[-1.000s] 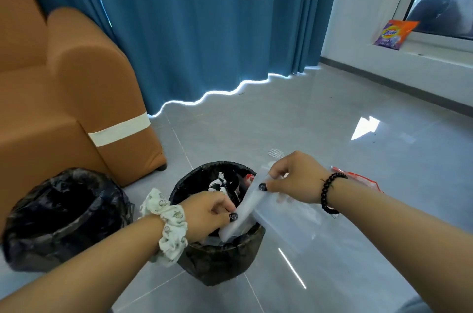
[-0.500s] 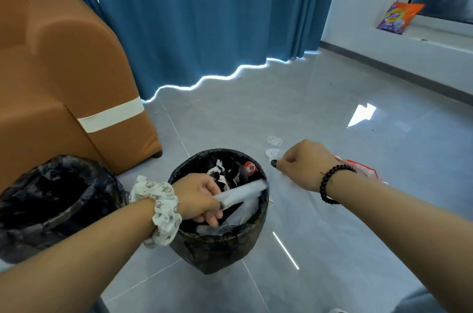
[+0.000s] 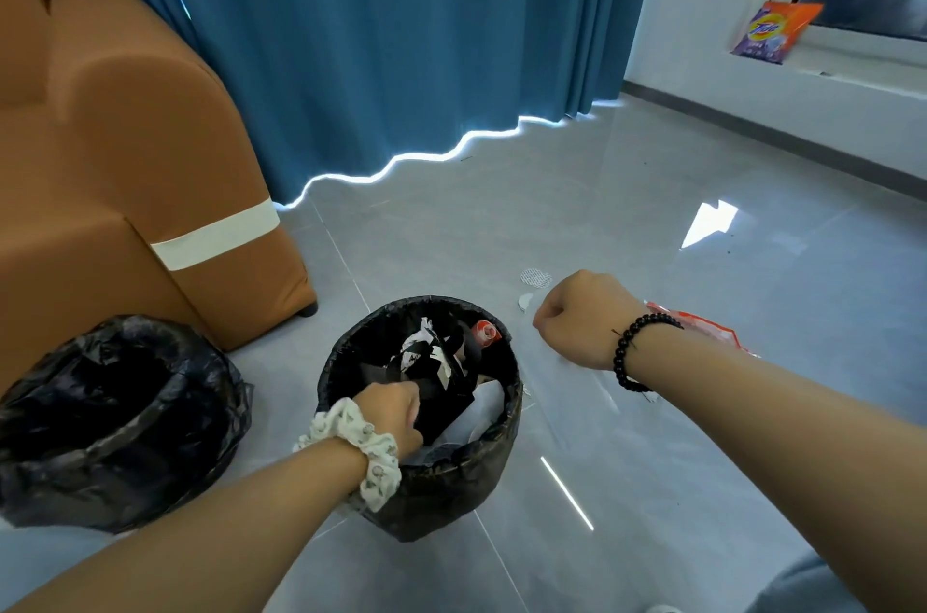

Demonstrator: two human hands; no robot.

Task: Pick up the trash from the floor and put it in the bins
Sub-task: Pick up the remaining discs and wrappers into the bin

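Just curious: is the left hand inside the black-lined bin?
Yes, the left hand reaches down inside the round black-lined bin, among crumpled paper.

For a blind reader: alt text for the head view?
A left hand reaches into a black-lined bin of trash beside an orange sofa, while the right hand, fingers curled, hovers over the grey floor. A second bin stands left.

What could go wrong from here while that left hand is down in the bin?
1. The left hand is pushed in among the trash; pulling it out may drag paper over the bin rim.
2. The bin looks nearly full, so more pressing could tip it or tear the liner.
3. The right hand holds a clear plastic sheet, hard to see against the floor; part could get left behind.
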